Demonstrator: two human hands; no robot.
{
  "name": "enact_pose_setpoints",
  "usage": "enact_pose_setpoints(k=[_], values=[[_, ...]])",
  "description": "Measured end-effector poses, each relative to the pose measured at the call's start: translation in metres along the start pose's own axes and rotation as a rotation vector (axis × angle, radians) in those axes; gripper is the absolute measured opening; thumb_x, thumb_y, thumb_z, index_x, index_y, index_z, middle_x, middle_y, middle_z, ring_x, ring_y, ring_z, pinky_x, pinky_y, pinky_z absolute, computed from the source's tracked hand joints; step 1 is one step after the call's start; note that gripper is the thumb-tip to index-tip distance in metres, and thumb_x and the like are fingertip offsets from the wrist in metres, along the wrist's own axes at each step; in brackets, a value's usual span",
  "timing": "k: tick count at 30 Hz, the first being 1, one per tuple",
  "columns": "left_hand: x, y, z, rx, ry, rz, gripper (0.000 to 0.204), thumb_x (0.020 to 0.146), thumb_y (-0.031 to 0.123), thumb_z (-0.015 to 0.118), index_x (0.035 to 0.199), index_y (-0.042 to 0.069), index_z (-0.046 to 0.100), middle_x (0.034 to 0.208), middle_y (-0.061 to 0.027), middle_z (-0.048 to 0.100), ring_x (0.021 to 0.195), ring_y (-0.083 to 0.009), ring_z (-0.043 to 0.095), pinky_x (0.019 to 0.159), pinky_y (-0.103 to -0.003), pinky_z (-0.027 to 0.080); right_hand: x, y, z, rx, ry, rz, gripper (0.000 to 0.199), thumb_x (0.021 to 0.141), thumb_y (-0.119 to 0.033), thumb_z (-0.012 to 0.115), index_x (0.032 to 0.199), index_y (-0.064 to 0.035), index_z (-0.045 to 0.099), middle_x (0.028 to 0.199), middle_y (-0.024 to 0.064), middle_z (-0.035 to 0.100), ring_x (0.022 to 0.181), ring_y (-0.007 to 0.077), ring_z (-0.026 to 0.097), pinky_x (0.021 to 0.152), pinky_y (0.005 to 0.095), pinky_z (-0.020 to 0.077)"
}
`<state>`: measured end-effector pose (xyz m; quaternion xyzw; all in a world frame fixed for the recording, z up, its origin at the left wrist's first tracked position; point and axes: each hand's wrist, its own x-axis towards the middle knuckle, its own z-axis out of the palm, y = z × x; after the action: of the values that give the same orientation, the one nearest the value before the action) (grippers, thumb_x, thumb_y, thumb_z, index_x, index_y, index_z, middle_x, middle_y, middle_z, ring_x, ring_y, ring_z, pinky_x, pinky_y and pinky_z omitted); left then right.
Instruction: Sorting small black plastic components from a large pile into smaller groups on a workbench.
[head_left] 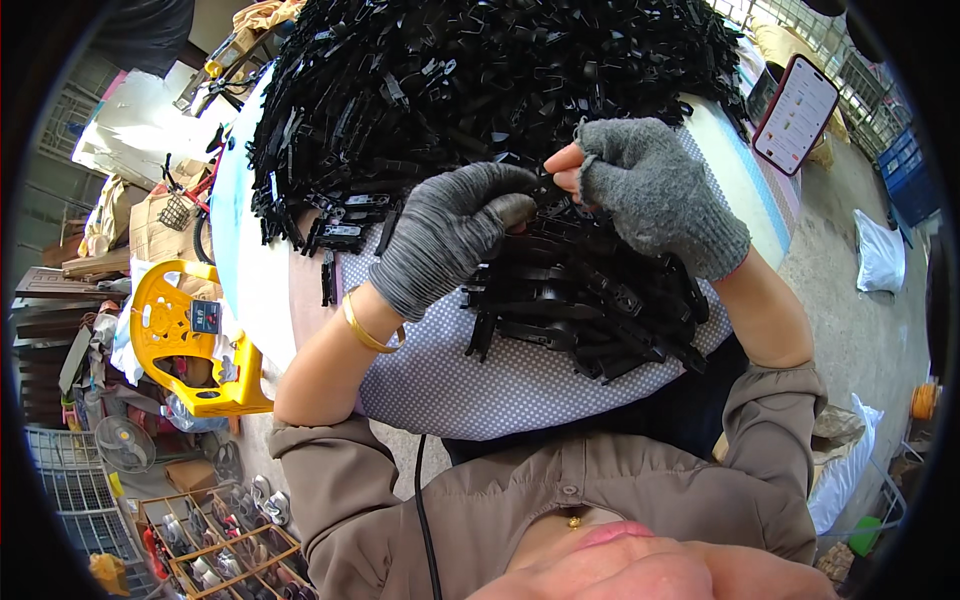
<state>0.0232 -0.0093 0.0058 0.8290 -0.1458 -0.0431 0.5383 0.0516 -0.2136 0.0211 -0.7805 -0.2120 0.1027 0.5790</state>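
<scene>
My left hand (447,232), in a striped grey fingerless glove, is closed on a small black plastic part (544,187), with thumb and fingers pinched together. At the part's other side, my right hand (655,190), in a plain grey fingerless glove, has its bare fingertips closed on it. Glove and fingers hide most of the part. Just below both hands lies a smaller pile of long black plastic parts (590,305). Beyond them rises a large heap of similar black parts (480,90), some with shiny metal-looking bits.
A dotted cloth (450,405) covers the near table edge. A phone (796,115) with a lit screen stands at the far right. To the left is a yellow plastic chair (160,310); a fan (125,443) and shoe rack (225,540) lie lower left. A black cable (424,520) hangs before me.
</scene>
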Motion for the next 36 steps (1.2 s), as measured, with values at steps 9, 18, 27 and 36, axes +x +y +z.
enact_pose_setpoints(k=[9, 18, 27, 36], values=[[0.000, 0.013, 0.001, 0.155, -0.088, 0.168, 0.024, 0.085, 0.025, 0.063, 0.095, 0.002, 0.065, 0.073, -0.0124, 0.064, 0.066, -0.0197, 0.061, 0.063, -0.031, 0.048, 0.009, 0.002, 0.008, 0.217, 0.062, -0.157, 0.042, 0.092, -0.040, 0.048, 0.090, -0.0028, 0.068, 0.080, 0.0072, 0.064, 0.076, 0.0141, 0.060, 0.073, 0.0297, 0.0502], [-0.007, 0.013, 0.026, 0.279, -0.065, 0.403, 0.020, 0.085, 0.022, 0.059, 0.097, 0.006, 0.063, 0.076, -0.0136, 0.062, 0.068, -0.0285, 0.061, 0.060, -0.038, 0.047, -0.001, 0.002, 0.026, 0.410, -0.127, -0.280, 0.055, 0.091, -0.049, 0.043, 0.097, 0.0018, 0.063, 0.092, 0.0129, 0.065, 0.086, 0.0194, 0.063, 0.081, 0.0317, 0.0503], [-0.016, 0.027, 0.020, 0.601, -0.174, 0.609, 0.032, 0.079, 0.029, 0.066, 0.102, 0.008, 0.063, 0.088, -0.0134, 0.063, 0.078, -0.0287, 0.062, 0.066, -0.036, 0.051, 0.035, 0.030, -0.077, -0.848, 0.318, 0.016, 0.032, 0.085, -0.038, 0.060, 0.085, -0.0062, 0.063, 0.070, 0.0060, 0.056, 0.060, 0.0164, 0.055, 0.056, 0.0350, 0.0464], [0.018, -0.011, -0.052, 0.809, 0.096, 0.193, 0.021, 0.081, 0.021, 0.064, 0.098, 0.009, 0.066, 0.087, -0.0081, 0.061, 0.083, -0.0230, 0.061, 0.076, -0.032, 0.052, 0.058, 0.060, -0.067, -1.190, 0.166, 0.154, 0.029, 0.078, -0.027, 0.058, 0.095, -0.0047, 0.065, 0.097, 0.0164, 0.063, 0.095, 0.0311, 0.060, 0.084, 0.0429, 0.0477]])
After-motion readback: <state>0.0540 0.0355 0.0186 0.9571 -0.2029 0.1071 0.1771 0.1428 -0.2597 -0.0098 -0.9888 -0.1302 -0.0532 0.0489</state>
